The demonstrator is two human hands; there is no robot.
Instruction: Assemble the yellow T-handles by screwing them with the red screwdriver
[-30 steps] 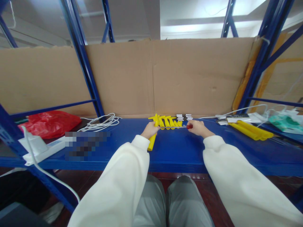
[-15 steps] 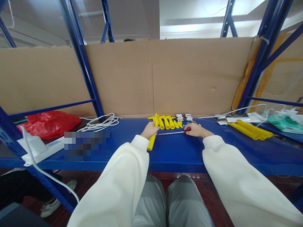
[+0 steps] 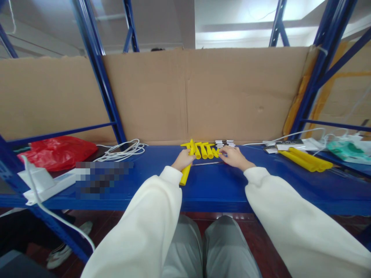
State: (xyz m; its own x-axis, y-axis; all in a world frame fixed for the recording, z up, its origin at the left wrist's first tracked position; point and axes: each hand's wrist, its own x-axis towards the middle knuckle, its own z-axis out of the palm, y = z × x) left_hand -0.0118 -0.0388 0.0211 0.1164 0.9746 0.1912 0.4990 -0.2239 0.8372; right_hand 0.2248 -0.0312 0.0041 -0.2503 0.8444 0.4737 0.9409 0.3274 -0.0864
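Note:
My left hand (image 3: 184,160) is wrapped round a yellow plastic tube with a crosspiece at its top (image 3: 185,175), which stands tilted over the blue shelf. Fingers bent, my right hand (image 3: 234,156) is at the small yellow plastic pieces (image 3: 215,152), and its fingertips close on one of them. Just below those fingertips lies a screwdriver, its thin metal shaft (image 3: 207,164) pointing left; the red handle is hidden by my right hand. Between the hands stands a row of similar yellow T-shaped tubes (image 3: 204,151). Several black-and-white strips (image 3: 224,142) lie behind my right hand.
Cardboard (image 3: 232,92) walls off the back of the blue shelf (image 3: 214,189). At left are a red bag (image 3: 59,152), coiled white cable (image 3: 127,150) and a power strip (image 3: 55,189). More yellow tubes (image 3: 307,160) and a green-white packet (image 3: 348,148) lie at right.
My right hand has left the screwdriver's red handle and moved slightly away from me, to the small yellow pieces. My left hand keeps its hold on the yellow tube.

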